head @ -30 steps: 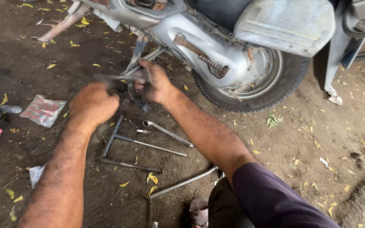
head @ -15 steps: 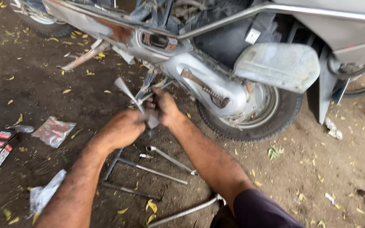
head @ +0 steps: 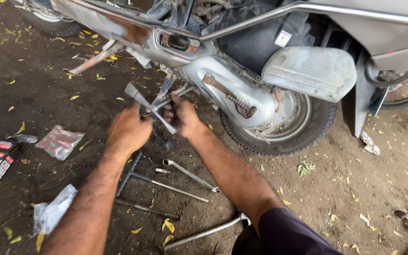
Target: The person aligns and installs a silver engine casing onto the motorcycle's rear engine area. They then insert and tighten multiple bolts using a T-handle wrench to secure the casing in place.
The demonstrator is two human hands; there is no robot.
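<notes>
A grey metal wrench (head: 149, 107) with several arms is held up off the dirt floor, just in front of the scooter's underside. It sits tilted, one flat-ended arm pointing up-left, another slanting down-right between both hands. Its metal looks dull and worn.

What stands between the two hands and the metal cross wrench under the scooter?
Nothing visible does. The left hand and the right hand already grip the cross wrench, which they hold just in front of the scooter's underside.
</notes>
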